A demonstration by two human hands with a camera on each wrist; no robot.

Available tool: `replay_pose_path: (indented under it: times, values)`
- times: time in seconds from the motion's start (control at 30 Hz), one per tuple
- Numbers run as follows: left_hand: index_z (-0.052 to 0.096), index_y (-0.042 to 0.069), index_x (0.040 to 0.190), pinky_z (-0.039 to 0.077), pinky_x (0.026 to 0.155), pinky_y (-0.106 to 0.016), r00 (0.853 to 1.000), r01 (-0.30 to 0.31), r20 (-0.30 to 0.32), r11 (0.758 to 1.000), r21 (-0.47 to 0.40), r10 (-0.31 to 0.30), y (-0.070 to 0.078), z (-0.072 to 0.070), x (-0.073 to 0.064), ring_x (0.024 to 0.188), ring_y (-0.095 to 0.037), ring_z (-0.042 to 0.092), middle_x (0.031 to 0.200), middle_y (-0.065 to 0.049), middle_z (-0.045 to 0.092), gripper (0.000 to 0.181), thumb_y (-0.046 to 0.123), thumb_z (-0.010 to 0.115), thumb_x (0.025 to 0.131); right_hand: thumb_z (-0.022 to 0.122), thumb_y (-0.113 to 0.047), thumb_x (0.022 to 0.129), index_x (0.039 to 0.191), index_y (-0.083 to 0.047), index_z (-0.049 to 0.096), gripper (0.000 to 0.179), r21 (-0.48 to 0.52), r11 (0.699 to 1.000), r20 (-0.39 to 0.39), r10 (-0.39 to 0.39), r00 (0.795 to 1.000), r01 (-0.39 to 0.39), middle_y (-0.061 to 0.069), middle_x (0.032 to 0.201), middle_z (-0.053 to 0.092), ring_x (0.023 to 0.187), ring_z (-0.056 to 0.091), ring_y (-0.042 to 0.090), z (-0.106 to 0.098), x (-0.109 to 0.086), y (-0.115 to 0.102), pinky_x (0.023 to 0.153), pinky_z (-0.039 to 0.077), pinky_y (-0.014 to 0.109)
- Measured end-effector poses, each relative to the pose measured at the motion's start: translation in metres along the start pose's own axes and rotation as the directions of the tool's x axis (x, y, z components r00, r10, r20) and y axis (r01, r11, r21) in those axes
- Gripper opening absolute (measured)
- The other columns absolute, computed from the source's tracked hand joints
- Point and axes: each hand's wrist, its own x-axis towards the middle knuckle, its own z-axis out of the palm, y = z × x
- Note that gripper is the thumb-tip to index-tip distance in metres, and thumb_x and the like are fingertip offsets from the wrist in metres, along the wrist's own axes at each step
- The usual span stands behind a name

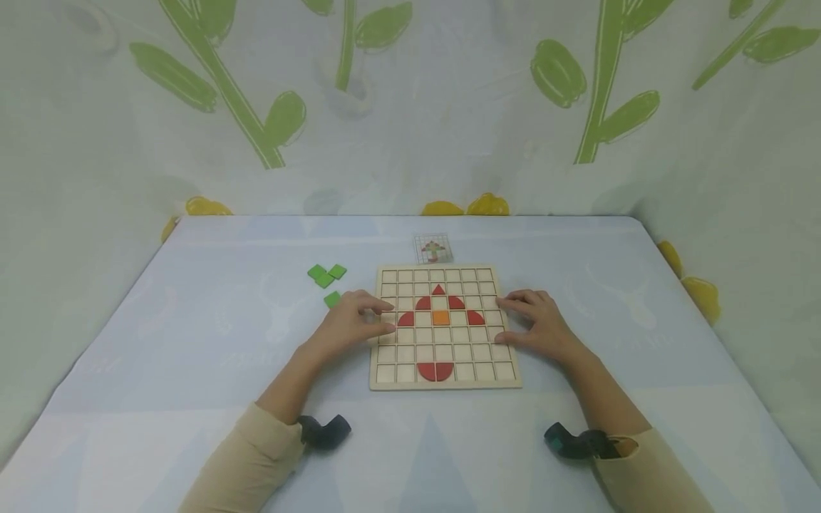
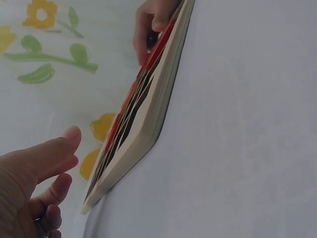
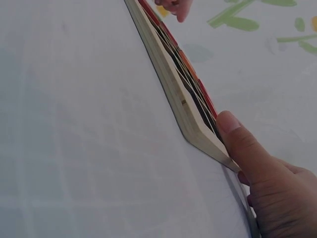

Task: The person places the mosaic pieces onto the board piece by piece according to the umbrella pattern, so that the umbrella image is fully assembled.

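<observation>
A square wooden grid board point(image 1: 460, 353) lies flat on the table. It bears a red triangle tile point(image 1: 439, 290), several red quarter-round tiles point(image 1: 427, 372) and an orange square tile point(image 1: 441, 318). My left hand point(image 1: 349, 317) hovers at the board's left edge, thumb and fingers parted, with nothing between them; the left wrist view shows a gap to the board. On the other side, the right hand point(image 1: 541, 324) touches the right edge with thumb and fingers spread. The thumb point(image 3: 242, 141) overlaps the near edge of the board in the right wrist view.
Several green square tiles point(image 1: 323, 279) lie left of the board, one green tile point(image 1: 332, 298) close by my left hand. Behind the board is a small pattern card point(image 1: 432, 248). A leaf-printed cloth wall point(image 1: 449, 128) rises at the table's back.
</observation>
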Motion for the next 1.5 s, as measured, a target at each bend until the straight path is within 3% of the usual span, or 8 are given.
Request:
replay_pose_path:
  times: [0.2, 0.53, 0.77, 0.97, 1.3, 1.5]
  values:
    - [0.071, 0.016, 0.112, 0.043, 0.086, -0.041, 1.000, -0.013, 0.017, 1.000, 0.027, 0.012, -0.008, -0.009, 0.001, 0.100, -0.021, 0.051, 0.098, 0.000, 0.063, 0.039, 0.031, 0.078, 0.076, 0.083, -0.033, 0.068, 0.126, -0.008, 0.061, 0.066, -0.006, 1.000, 0.008, 0.019, 1.000, -0.019, 0.013, 0.122, 0.054, 0.113, 0.041, 0.030, 0.001, 0.000, 0.002, 0.093, 0.034, 0.050]
    - [0.070, 0.010, 0.111, 0.043, 0.071, -0.031, 1.000, 0.004, -0.008, 0.999, 0.052, -0.004, -0.025, -0.031, 0.000, 0.082, -0.020, 0.052, 0.099, -0.006, 0.064, 0.042, 0.023, 0.082, 0.072, 0.084, -0.029, 0.066, 0.121, -0.006, 0.064, 0.063, -0.008, 0.999, -0.024, -0.044, 0.999, 0.044, 0.015, 0.117, 0.057, 0.108, 0.045, 0.032, 0.001, 0.002, 0.003, 0.089, 0.035, 0.049]
    - [0.068, 0.007, 0.115, 0.044, 0.089, -0.041, 0.999, 0.049, 0.013, 0.998, 0.045, -0.050, -0.039, -0.045, -0.001, 0.100, -0.024, 0.055, 0.112, -0.009, 0.066, 0.047, 0.020, 0.082, 0.072, 0.083, -0.030, 0.067, 0.123, -0.006, 0.063, 0.064, -0.014, 0.999, -0.024, -0.029, 0.999, 0.029, 0.015, 0.118, 0.056, 0.111, 0.044, 0.032, 0.002, 0.005, 0.002, 0.091, 0.035, 0.051]
    - [0.066, 0.004, 0.117, 0.040, 0.095, -0.047, 0.997, 0.074, 0.021, 0.997, 0.034, -0.075, -0.046, -0.056, -0.007, 0.108, -0.029, 0.054, 0.116, -0.011, 0.066, 0.047, 0.014, 0.079, 0.073, 0.085, -0.030, 0.065, 0.121, -0.006, 0.064, 0.064, -0.001, 0.999, -0.041, -0.051, 0.998, 0.051, 0.014, 0.116, 0.057, 0.109, 0.044, 0.032, 0.002, 0.005, 0.002, 0.091, 0.035, 0.050]
    - [0.063, 0.001, 0.121, 0.027, 0.107, -0.052, 0.983, 0.169, 0.067, 0.986, -0.006, -0.169, -0.048, -0.057, -0.008, 0.126, -0.035, 0.042, 0.122, -0.016, 0.061, 0.047, 0.010, 0.075, 0.076, 0.084, -0.031, 0.065, 0.121, -0.007, 0.064, 0.064, -0.004, 1.000, -0.016, -0.025, 1.000, 0.025, 0.014, 0.117, 0.057, 0.109, 0.044, 0.032, 0.000, 0.004, 0.003, 0.091, 0.034, 0.049]
    - [0.063, 0.004, 0.121, 0.027, 0.106, -0.053, 0.976, 0.211, 0.066, 0.977, -0.010, -0.210, -0.048, -0.057, -0.009, 0.121, -0.034, 0.044, 0.115, -0.014, 0.062, 0.043, 0.008, 0.072, 0.079, 0.084, -0.030, 0.067, 0.122, -0.007, 0.063, 0.064, -0.010, 1.000, -0.003, -0.006, 1.000, 0.006, 0.014, 0.118, 0.056, 0.110, 0.044, 0.032, 0.001, 0.003, 0.004, 0.091, 0.034, 0.049]
